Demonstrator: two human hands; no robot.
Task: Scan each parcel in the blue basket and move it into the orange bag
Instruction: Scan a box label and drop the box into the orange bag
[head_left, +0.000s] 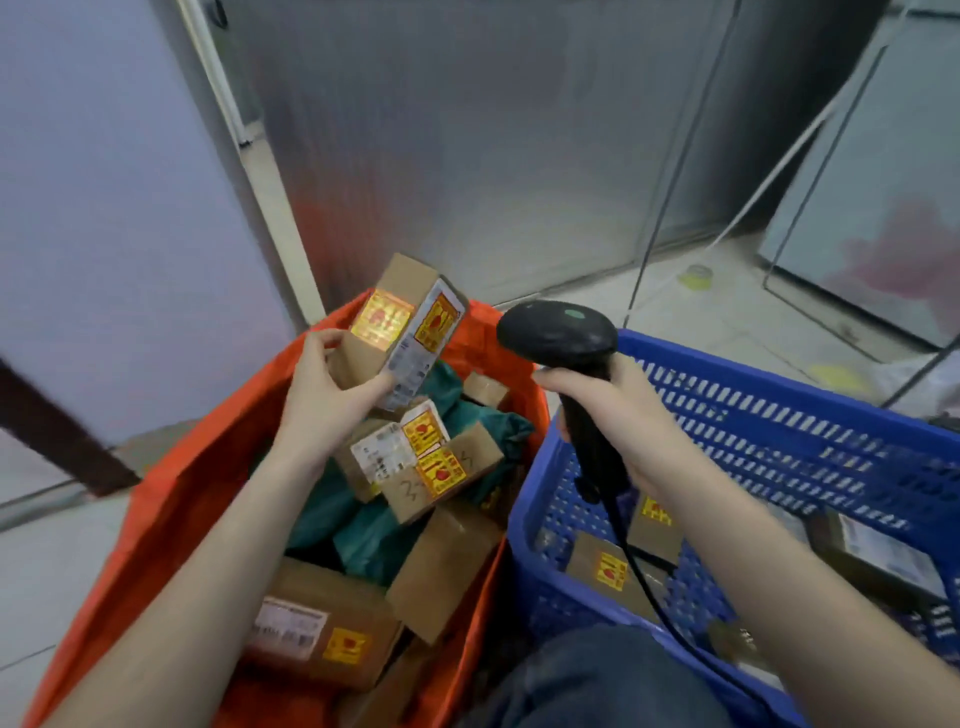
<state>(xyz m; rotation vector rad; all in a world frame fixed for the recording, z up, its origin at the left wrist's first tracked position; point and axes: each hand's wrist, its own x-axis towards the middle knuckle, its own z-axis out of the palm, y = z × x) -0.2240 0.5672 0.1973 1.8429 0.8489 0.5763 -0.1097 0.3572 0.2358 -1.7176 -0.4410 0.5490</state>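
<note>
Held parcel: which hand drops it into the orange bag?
Left. The left hand already grips the parcel above the orange bag; the right hand holds the scanner over the blue basket.

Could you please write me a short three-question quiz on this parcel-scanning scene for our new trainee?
1. True or false: the left hand holds a box above the orange bag.
2. Which does the right hand grip? A) a tape roll B) the scanner C) a green pouch
3. Fill in: the parcels not yet moved lie in the ____ basket.

Key: 1 true; 2 B; 3 blue.
</note>
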